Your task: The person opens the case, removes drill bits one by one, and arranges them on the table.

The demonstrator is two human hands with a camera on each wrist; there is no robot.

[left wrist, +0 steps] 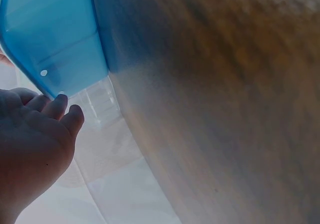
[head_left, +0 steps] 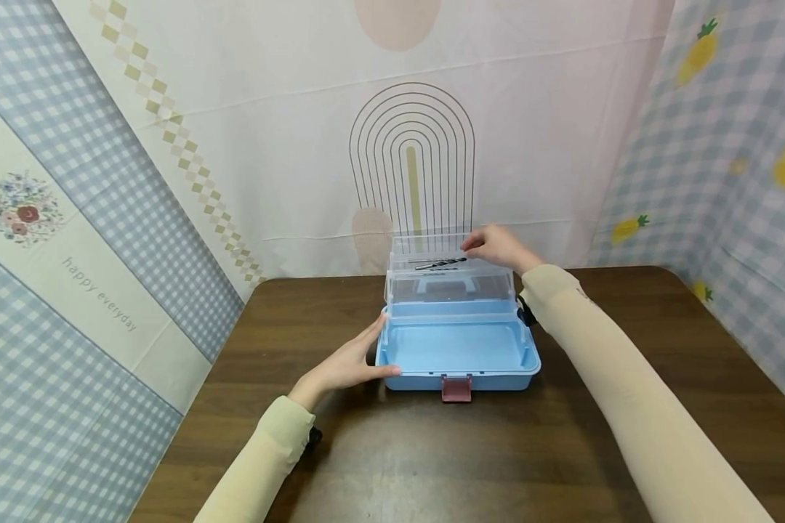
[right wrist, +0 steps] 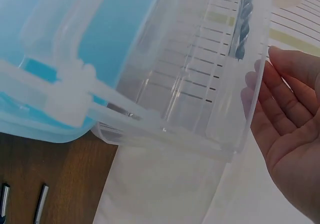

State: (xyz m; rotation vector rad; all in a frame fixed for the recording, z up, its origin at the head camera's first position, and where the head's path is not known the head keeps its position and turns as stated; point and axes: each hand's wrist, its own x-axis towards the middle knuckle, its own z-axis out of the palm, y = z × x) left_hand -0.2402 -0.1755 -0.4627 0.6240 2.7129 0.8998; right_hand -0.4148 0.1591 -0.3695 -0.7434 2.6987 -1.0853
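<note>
A light blue toolbox (head_left: 458,382) stands open on the table, its clear raised trays (head_left: 451,287) behind the blue base. Dark twist drill bits (head_left: 437,264) lie in the upper clear tray. Just beside one drill bit (right wrist: 244,24), my right hand (head_left: 497,247) has its fingers bent at the tray, some showing through the clear wall in the right wrist view. No thing shows between those fingers. My left hand (head_left: 349,363) rests against the left side of the toolbox, fingers extended along it and thumb on the front rim.
Two slim metal rods (right wrist: 41,204) with dark parts lie on the wooden table (head_left: 458,465) near the toolbox. A pinkish latch (head_left: 456,389) hangs at the toolbox front. A patterned cloth (head_left: 301,167) hangs behind the table, and checked cloths flank it.
</note>
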